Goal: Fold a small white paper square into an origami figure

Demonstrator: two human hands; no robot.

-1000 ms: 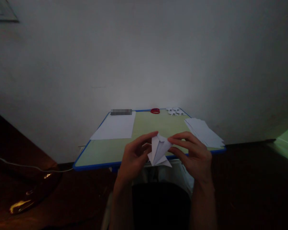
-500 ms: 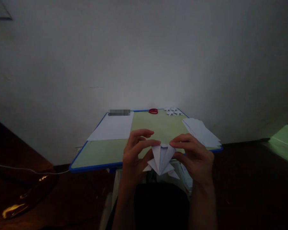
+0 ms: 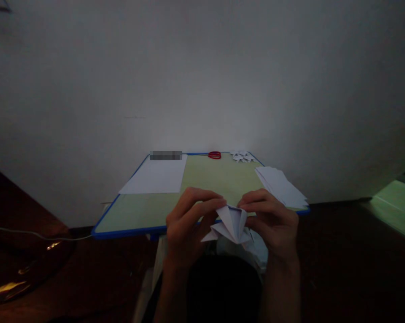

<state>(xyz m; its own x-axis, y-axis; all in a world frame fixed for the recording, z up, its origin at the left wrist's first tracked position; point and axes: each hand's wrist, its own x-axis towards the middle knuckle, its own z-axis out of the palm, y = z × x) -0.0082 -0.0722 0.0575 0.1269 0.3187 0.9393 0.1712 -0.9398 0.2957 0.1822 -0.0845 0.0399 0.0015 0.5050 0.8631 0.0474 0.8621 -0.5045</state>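
One folded paper [image 3: 234, 220] in two pinch grips, left hand [image 3: 188, 224] and right hand [image 3: 274, 220]

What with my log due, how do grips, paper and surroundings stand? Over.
Left grip, right grip: both holding folded paper near its top. Flaps spread below. Nothing seen obstructing; red scissors lie far back on table.

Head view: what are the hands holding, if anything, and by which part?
A folded white paper, by its upper corners: the left hand pinches the left one, the right hand the right one.
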